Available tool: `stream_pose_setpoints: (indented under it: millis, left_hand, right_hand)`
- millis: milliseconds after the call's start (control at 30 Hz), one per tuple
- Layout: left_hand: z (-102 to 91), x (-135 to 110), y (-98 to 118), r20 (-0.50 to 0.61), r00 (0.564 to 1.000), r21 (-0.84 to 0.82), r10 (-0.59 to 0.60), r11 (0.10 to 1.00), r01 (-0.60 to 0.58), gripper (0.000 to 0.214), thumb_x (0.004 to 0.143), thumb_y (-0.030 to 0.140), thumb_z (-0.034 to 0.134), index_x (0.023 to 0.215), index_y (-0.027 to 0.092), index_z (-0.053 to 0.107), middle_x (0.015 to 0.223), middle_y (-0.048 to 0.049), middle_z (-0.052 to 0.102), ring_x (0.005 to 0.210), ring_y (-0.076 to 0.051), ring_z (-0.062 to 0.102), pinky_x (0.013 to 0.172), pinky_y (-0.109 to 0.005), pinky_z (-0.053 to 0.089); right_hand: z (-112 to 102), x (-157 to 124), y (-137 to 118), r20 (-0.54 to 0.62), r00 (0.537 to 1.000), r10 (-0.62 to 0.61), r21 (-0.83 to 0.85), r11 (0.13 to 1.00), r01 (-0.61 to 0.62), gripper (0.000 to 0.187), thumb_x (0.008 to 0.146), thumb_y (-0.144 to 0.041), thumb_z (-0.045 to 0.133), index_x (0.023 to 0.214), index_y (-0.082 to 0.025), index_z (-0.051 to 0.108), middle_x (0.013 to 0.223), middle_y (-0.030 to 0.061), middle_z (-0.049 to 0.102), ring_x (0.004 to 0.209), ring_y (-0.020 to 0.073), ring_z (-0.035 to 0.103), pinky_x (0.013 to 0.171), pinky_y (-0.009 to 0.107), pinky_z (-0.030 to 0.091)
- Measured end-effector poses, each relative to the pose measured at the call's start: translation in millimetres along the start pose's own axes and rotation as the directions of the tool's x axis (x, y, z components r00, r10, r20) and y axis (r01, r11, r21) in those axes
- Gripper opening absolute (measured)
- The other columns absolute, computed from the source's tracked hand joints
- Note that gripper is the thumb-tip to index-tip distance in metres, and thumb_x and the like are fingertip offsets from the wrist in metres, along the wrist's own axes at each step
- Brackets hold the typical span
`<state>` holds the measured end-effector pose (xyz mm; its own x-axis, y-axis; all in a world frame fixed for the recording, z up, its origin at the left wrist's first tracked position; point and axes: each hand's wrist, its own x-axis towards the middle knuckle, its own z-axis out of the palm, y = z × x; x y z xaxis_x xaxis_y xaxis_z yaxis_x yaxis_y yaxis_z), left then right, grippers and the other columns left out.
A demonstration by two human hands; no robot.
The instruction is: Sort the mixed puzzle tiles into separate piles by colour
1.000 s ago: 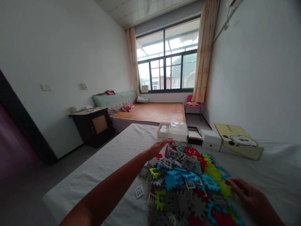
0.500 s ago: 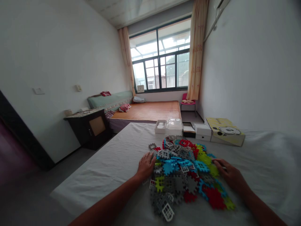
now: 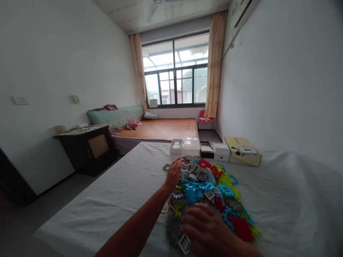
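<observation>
A heap of plastic gear-edged building pieces (image 3: 193, 192) in blue, red, lime green and grey lies spread on a cloth-covered table (image 3: 115, 192). My left hand (image 3: 174, 174) rests along the heap's far left side, fingers stretched forward, with no piece visible in it. Over the near part of the heap is my right hand (image 3: 207, 226), slightly blurred, its fingers extended and pointing left; it hides the pieces under it. Beside its fingertips lies a white lattice window piece (image 3: 184, 243). Another white window piece (image 3: 209, 195) sits mid-heap.
Along the table's far edge stand a small white box (image 3: 176, 146), a clear plastic container (image 3: 191, 145), a black-rimmed box (image 3: 206, 150), a white box (image 3: 221, 151) and a yellow cartoon box (image 3: 243, 151). Behind is a bed (image 3: 166, 128); a dark cabinet (image 3: 85, 148) stands to the left.
My right hand has swung from the heap's right side to above its near part. My left hand has slid forward along the left edge. The view has shifted slightly.
</observation>
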<state>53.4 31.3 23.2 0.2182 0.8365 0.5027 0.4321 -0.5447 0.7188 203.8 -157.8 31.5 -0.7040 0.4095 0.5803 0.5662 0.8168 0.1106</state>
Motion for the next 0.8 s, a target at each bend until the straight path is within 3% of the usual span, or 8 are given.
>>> stream_pose_setpoints:
  millis: [67, 133, 333, 500, 600, 667, 733, 800]
  left_hand:
    - [-10.8, 7.7, -17.9, 0.005, 0.997, 0.232, -0.08, 0.97, 0.077, 0.043, 0.094, 0.034, 0.028, 0.119, 0.019, 0.059, 0.132, -0.0071, 0.052, 0.128, -0.017, 0.04, 0.108, -0.032, 0.03]
    - [-20.7, 13.0, -40.1, 0.014, 0.988, 0.327, -0.151, 0.935, 0.138, 0.039, 0.092, 0.03, 0.033, 0.115, 0.016, 0.061, 0.128, -0.0115, 0.056, 0.128, -0.021, 0.039, 0.108, -0.038, 0.027]
    - [-26.7, 9.6, -81.8, 0.114, 0.976, 0.362, -0.187, 0.922, 0.135, 0.032, 0.09, 0.03, 0.037, 0.1, 0.023, 0.067, 0.111, -0.0056, 0.066, 0.111, -0.02, 0.055, 0.099, -0.033, 0.037]
    - [-21.3, 0.5, -83.3, 0.098, 0.987, 0.293, -0.127, 0.952, 0.093, 0.036, 0.09, 0.037, 0.035, 0.096, 0.024, 0.068, 0.106, -0.0042, 0.068, 0.108, -0.019, 0.056, 0.098, -0.032, 0.037]
    - [-23.5, -0.9, -84.4, 0.074, 0.993, 0.239, -0.094, 0.968, 0.074, 0.039, 0.09, 0.041, 0.034, 0.098, 0.024, 0.069, 0.109, -0.0049, 0.067, 0.108, -0.02, 0.055, 0.099, -0.034, 0.038]
    - [-26.1, 0.3, -86.4, 0.025, 0.997, 0.166, -0.079, 0.983, 0.074, 0.04, 0.089, 0.042, 0.036, 0.099, 0.023, 0.069, 0.112, -0.0063, 0.064, 0.109, -0.02, 0.054, 0.101, -0.036, 0.037]
    - [-28.2, 2.5, -88.7, -0.056, 0.994, 0.057, -0.096, 0.993, 0.099, 0.039, 0.087, 0.043, 0.039, 0.099, 0.021, 0.069, 0.113, -0.008, 0.063, 0.111, -0.021, 0.053, 0.1, -0.037, 0.038]
    - [-29.4, 4.6, -90.3, -0.116, 0.983, -0.048, -0.141, 0.989, 0.136, 0.042, 0.086, 0.045, 0.039, 0.102, 0.018, 0.067, 0.113, -0.0099, 0.062, 0.107, -0.022, 0.055, 0.093, -0.037, 0.046]
  right_hand:
    - [15.3, 22.7, -21.0, 0.047, 0.985, -0.166, -0.039, 0.985, 0.167, 0.021, 0.091, -0.034, 0.047, 0.111, -0.031, 0.052, 0.115, -0.0051, 0.063, 0.112, 0.0157, 0.049, 0.104, 0.036, 0.028]
    - [30.8, 32.0, -26.4, 0.08, 0.98, -0.184, -0.058, 0.98, 0.188, 0.021, 0.091, -0.039, 0.046, 0.109, -0.03, 0.053, 0.119, -0.0047, 0.061, 0.115, 0.0181, 0.046, 0.102, 0.039, 0.029]
    - [39.0, 25.2, -2.5, 0.192, 0.981, -0.014, -0.057, 0.998, 0.026, 0.01, 0.088, -0.033, 0.053, 0.093, -0.026, 0.057, 0.104, -0.0018, 0.063, 0.099, 0.018, 0.052, 0.085, 0.035, 0.04]
    - [17.0, 13.9, 43.8, 0.053, 0.956, 0.288, -0.121, 0.952, -0.281, 0.026, 0.087, -0.026, 0.051, 0.112, -0.028, 0.057, 0.12, 0.002, 0.06, 0.112, 0.0209, 0.048, 0.091, 0.038, 0.04]
    - [4.1, -4.6, 93.7, -0.001, 0.864, 0.504, -0.069, 0.861, -0.503, 0.031, 0.087, -0.031, 0.048, 0.117, -0.029, 0.057, 0.125, 0.0034, 0.058, 0.116, 0.023, 0.048, 0.095, 0.042, 0.039]
    - [-2.1, -26.5, 131.0, -0.036, 0.767, 0.641, -0.011, 0.767, -0.642, 0.036, 0.089, -0.038, 0.042, 0.121, -0.028, 0.055, 0.13, 0.0045, 0.055, 0.121, 0.0235, 0.046, 0.1, 0.044, 0.037]
    - [-3.7, -54.3, 165.2, -0.064, 0.622, 0.78, 0.024, 0.624, -0.781, 0.045, 0.09, -0.044, 0.033, 0.124, -0.024, 0.053, 0.133, 0.0074, 0.052, 0.125, 0.0238, 0.043, 0.104, 0.045, 0.033]
    - [1.5, -82.7, 191.3, -0.053, 0.437, 0.898, 0.035, 0.439, -0.898, 0.055, 0.089, -0.049, 0.027, 0.124, -0.016, 0.053, 0.13, 0.0121, 0.054, 0.125, 0.0258, 0.044, 0.106, 0.045, 0.03]
